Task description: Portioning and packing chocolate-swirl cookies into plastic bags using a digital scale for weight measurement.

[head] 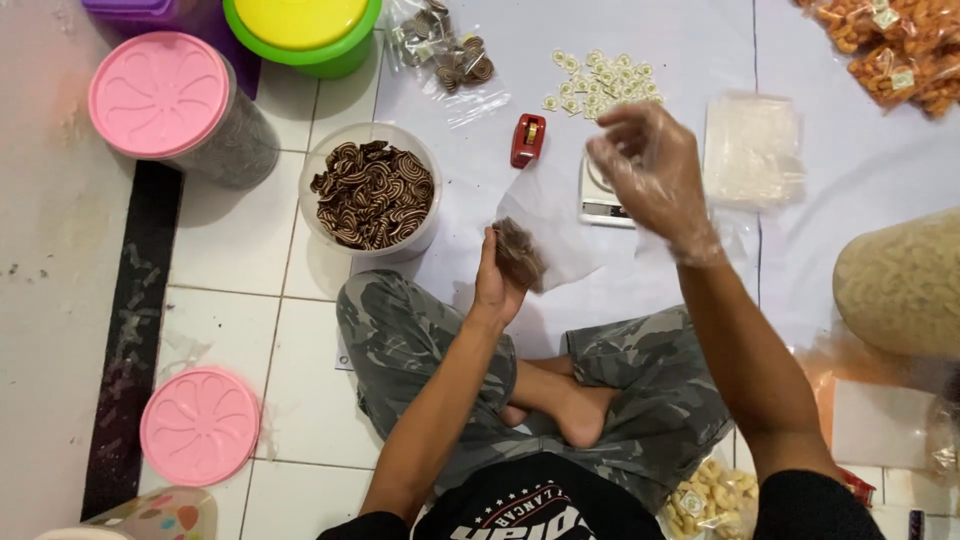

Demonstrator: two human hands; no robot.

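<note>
Two hands work in the middle of the frame, above a pair of crossed legs in camouflage trousers (420, 340). The left hand (497, 280) sits just left of centre, its fingers curled around the lower part of a clear plastic bag (545, 225) that holds a small heap of brown striped snacks (518, 252). The top of the bag stands up and fans out toward the right. The right hand (650, 170) is raised a little right of centre and wears a thin clear glove; its fingers are bent loosely with the tips drawn together, and it is blurred, so I cannot tell whether they pinch anything. It hangs apart from the bag, over a small white scale (600, 200) that it partly hides.

Just left of the bag, a clear tub (372, 190) is full of the same brown striped snacks. A red tape dispenser (528, 140) lies above the bag. A scatter of small round labels (600, 82) lies near the top centre, and a stack of empty clear bags (752, 150) lies to the right of the scale. In the upper left stands a jar with a pink lid (160, 95), and a loose pink lid (200, 425) lies on the tiles at lower left. Packed orange snacks (900, 50) fill the upper right corner.
</note>
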